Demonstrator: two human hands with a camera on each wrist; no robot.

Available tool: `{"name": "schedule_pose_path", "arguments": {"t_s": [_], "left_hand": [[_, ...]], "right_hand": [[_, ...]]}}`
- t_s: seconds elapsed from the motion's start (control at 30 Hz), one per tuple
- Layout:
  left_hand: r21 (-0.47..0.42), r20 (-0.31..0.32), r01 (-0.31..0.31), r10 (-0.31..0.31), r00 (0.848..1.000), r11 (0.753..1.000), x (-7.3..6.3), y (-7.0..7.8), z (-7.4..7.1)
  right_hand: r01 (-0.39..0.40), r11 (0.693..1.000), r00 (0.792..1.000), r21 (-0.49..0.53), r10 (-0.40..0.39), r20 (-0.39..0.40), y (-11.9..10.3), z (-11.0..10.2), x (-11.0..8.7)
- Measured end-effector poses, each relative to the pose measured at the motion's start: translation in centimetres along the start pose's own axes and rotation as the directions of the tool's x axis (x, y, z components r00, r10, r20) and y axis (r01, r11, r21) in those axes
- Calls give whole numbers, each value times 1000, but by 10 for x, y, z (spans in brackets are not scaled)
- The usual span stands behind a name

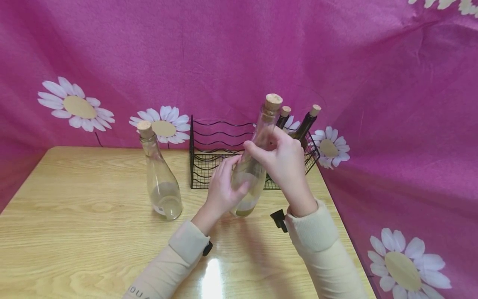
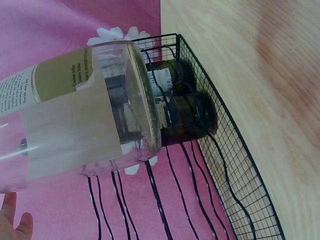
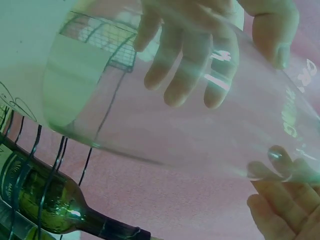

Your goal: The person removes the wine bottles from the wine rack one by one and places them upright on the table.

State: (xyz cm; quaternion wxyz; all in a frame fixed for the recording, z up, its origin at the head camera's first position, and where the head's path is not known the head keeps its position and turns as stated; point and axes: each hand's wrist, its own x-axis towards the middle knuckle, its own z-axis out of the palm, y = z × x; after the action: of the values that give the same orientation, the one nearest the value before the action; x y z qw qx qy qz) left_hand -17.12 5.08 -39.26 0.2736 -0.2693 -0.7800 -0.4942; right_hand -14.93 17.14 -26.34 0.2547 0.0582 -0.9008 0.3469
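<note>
A clear glass bottle [image 1: 248, 182] with a cork stopper [image 1: 274, 102] leans with its neck to the right, in front of a black wire rack [image 1: 191, 158]. My left hand [image 1: 223, 187] holds its lower body, thumb across the near side. My right hand [image 1: 285, 160] grips it below the neck. The left wrist view shows its round base and pale label [image 2: 72, 132] close to the rack. Through the glass in the right wrist view, several fingers [image 3: 182, 75] spread along the far side. Whether the base touches anything is unclear.
Two dark corked bottles [image 1: 307, 125] lean in the rack's right end. Another clear corked bottle [image 1: 164, 187] stands on the wooden table [image 1: 93, 216] to the left. A pink flowered cloth [image 1: 224, 54] hangs behind and to the right.
</note>
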Motion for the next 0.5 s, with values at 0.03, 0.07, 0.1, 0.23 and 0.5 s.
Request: {"name": "schedule_pose_path", "arguments": {"t_s": [0.03,0.07,0.1,0.23,0.5], "left_hand": [[3,-3,-7,7,1000,1000,-1,-1,0],[4,-5,-14,14,1000,1000,-2,-2,0],[9,-6,-22,22,1000,1000,-2,-3,0],[13,5,-24,23,1000,1000,-6,-5,-2],[61,-1,-7,7,1000,998,-12,-11,-6]], "right_hand": [[-1,1000,1000,4,1,1,0,1,-1],[-2,1000,1000,6,2,3,0,2,-2],[-2,1000,1000,8,2,3,1,3,-3],[0,1000,1000,18,0,4,4,8,-6],[10,1000,1000,28,-11,2,8,18,-9]]}}
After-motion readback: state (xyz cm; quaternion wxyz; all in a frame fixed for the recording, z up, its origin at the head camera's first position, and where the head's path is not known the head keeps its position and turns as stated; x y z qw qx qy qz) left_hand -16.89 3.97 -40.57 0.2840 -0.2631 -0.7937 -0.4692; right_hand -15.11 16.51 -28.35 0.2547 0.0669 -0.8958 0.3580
